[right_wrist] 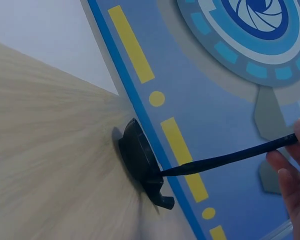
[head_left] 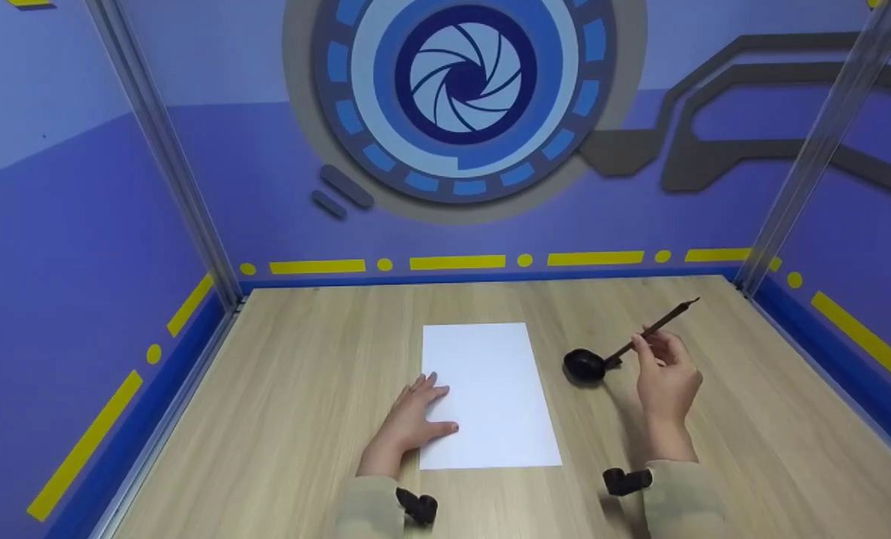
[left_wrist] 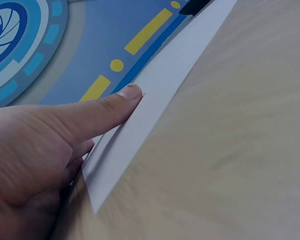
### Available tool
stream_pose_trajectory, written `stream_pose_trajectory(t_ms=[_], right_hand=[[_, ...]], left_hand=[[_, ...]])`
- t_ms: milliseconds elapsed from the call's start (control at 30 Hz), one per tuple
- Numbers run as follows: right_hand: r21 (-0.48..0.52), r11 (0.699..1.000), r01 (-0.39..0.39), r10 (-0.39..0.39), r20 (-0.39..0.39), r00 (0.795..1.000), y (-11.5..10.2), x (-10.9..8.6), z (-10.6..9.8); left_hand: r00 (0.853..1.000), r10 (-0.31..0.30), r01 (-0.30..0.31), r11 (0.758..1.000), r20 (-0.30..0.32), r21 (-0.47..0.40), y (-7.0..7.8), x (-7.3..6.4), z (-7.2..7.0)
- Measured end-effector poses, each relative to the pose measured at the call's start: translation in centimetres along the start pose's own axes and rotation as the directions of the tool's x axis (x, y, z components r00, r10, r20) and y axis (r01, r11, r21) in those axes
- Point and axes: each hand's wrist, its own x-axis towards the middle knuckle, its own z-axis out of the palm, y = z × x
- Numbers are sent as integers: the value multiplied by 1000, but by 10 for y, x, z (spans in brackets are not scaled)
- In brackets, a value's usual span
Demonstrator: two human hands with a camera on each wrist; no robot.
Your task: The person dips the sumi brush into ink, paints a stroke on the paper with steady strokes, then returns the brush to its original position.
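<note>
A sheet of white paper (head_left: pixel 487 389) lies flat on the wooden table. Across its left edge rests my left hand (head_left: pixel 413 419), fingers spread and thumb (left_wrist: pixel 127 92) on the sheet in the left wrist view. My right hand (head_left: pixel 666 374) pinches a dark writing brush (head_left: pixel 659 322) by its handle, to the right of the paper. The brush slants down to the left, its tip at the black ink dish (head_left: pixel 585 367), a round bowl with a small projecting handle. In the right wrist view the brush (right_wrist: pixel 230 157) meets the dish (right_wrist: pixel 137 152) near its rim; ink inside cannot be made out.
The wooden table (head_left: pixel 311 374) ends at a purple-blue back wall (head_left: pixel 236 172) with yellow markings. Side walls and metal posts (head_left: pixel 168 150) flank it. Small black devices (head_left: pixel 418 507) sit on both sleeves.
</note>
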Motion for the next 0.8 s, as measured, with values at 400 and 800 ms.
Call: stream_pose_trajectory(t_ms=[400,800], right_hand=[[34,998,-50,50,7,999,9,-1,7],[45,999,23,-25,26,999,4,1,3]], left_hand=[[1000,-4,4,1000,0,-13,0,1,0],[1000,-14,14,1000,-4,-17,0,1,0]])
